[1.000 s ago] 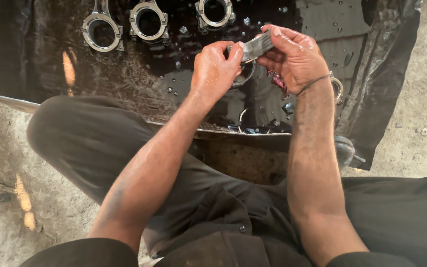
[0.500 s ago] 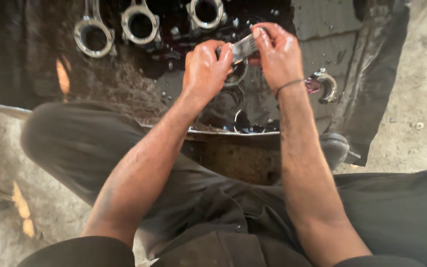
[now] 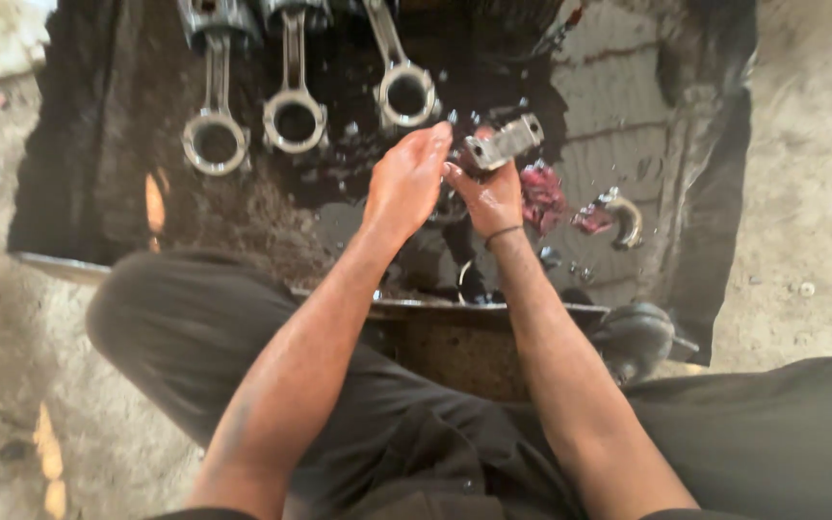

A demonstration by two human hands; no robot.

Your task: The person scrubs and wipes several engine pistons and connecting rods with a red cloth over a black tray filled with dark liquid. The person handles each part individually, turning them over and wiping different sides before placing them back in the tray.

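Head view: right hand (image 3: 495, 199) gripping bearing cap (image 3: 503, 143), left hand (image 3: 406, 183) open, over oily tray (image 3: 628, 87), concrete floor (image 3: 811, 221).

Person sitting on ground, dark trousers, both arms stretched out over dark oily tray (image 3: 89, 144). Right hand (image 3: 493, 197) grips small grey metal bearing cap (image 3: 503, 143), cap sticking up above fingers. Left hand (image 3: 408, 183) pressed right beside it, fingertips touching cap end. Three connecting rods (image 3: 293, 96) lined up side by side in tray, big-end rings toward person, left of hands. Reddish rag (image 3: 541, 193) just right of right hand, curved metal half-shell (image 3: 626, 220) a bit further right. Everything pretty grimy, concrete floor around
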